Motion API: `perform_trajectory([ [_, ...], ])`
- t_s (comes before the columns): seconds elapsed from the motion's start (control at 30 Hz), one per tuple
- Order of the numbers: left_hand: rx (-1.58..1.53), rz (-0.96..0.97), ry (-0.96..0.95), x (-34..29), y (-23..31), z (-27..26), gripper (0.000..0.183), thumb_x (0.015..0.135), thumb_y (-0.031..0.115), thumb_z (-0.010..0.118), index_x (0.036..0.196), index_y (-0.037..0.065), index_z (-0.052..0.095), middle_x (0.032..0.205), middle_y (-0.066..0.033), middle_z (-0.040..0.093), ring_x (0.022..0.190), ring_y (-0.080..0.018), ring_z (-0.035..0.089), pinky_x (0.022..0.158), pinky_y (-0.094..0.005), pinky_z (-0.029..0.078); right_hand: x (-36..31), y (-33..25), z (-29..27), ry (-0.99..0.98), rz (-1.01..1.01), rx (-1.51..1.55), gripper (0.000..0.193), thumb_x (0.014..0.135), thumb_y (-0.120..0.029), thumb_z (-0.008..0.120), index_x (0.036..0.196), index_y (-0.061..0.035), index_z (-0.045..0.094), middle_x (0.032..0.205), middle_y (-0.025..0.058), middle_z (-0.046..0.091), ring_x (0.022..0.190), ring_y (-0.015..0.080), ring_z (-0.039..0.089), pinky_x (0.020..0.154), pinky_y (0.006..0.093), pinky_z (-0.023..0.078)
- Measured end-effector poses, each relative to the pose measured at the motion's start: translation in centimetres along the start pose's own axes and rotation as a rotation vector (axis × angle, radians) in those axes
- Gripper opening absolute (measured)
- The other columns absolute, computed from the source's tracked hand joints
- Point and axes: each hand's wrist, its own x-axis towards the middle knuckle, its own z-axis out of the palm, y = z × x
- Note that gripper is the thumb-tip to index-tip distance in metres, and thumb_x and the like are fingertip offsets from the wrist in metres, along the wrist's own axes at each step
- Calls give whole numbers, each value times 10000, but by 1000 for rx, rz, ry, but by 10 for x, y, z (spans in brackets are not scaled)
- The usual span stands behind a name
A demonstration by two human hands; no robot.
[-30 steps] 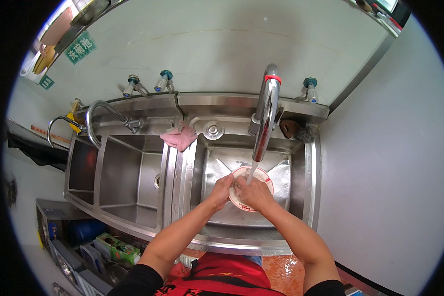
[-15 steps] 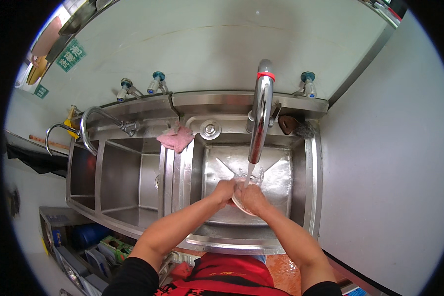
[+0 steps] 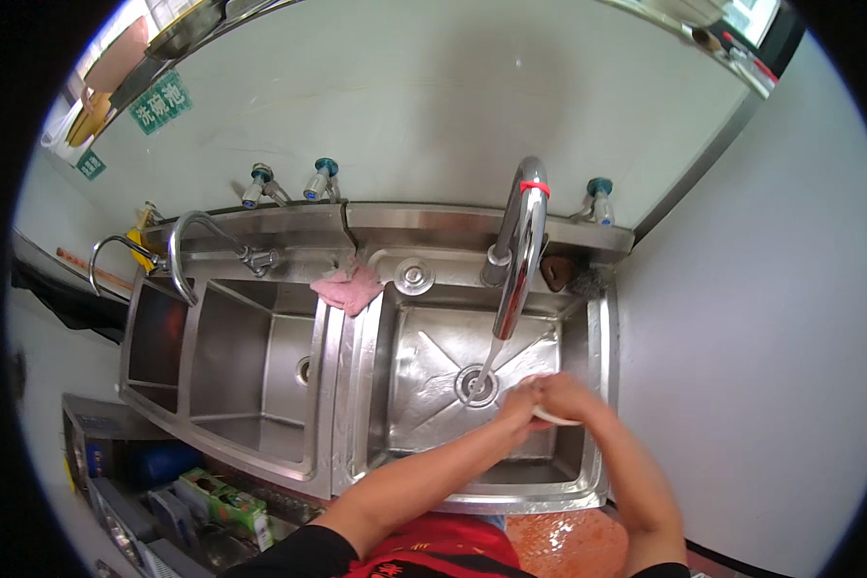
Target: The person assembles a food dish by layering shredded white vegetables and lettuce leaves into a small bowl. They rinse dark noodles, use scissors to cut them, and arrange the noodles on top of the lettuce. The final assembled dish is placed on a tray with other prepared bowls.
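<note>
Both my hands are over the right front part of the right sink basin [image 3: 433,318], close together. A pale bowl [image 3: 555,418] is held between them, tilted, and only a strip of its rim shows below my right hand. My left hand [image 3: 520,405] is closed on the bowl's left side. My right hand [image 3: 564,393] is curled over the top of the bowl, its fingers partly hidden. From the tall chrome faucet [image 3: 518,289] with a red band, a stream of water [image 3: 489,363] runs into the round drain [image 3: 476,385], left of my hands.
A pink cloth [image 3: 349,289] lies on the divider beside the left basin [image 3: 231,347]. A drain plug [image 3: 413,276] sits on the back ledge. A brown brush-like thing [image 3: 555,273] and a grey scourer [image 3: 588,282] lie behind the faucet. Smaller curved taps [image 3: 175,255] stand at left.
My hands and the bowl have moved right, out from under the water stream. The drain now shows, with water falling straight into it. The view has shifted slightly.
</note>
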Motion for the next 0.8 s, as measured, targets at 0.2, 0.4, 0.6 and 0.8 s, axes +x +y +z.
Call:
perform_trajectory([
  [0.2, 65, 175, 16, 86, 120, 97, 700, 897, 236, 461, 1478, 192, 73, 1164, -152, 557, 841, -289, 642, 603, -474, 550, 1, -5, -163, 402, 77, -63, 342, 834, -319, 459, 959, -79, 668, 952, 225, 637, 892, 424, 596, 816, 492, 470],
  [0.4, 81, 140, 132, 139, 143, 80, 877, 857, 266, 541, 1481, 277, -74, 1120, -152, 574, 785, -286, 634, 654, -516, 524, 75, 51, -143, 457, 106, -52, 397, 842, -349, 445, 978, -45, 663, 985, 251, 627, 935, 432, 594, 857, 484, 468],
  [0.6, 135, 182, 67, 143, 160, 37, 456, 927, 303, 446, 1366, 229, 348, 1049, -109, 614, 802, -274, 638, 668, -478, 526, 98, 18, -148, 446, 66, -15, 393, 842, -352, 461, 1017, -72, 673, 1023, 230, 632, 951, 419, 599, 874, 483, 461],
  [0.8, 189, 204, 85, 104, 171, 37, 330, 953, 375, 407, 1155, 180, 580, 1013, -46, 642, 855, -204, 637, 721, -396, 541, 105, 0, -148, 425, 23, -38, 408, 827, -351, 468, 1050, -73, 666, 1069, 212, 632, 1003, 383, 597, 903, 456, 455],
])
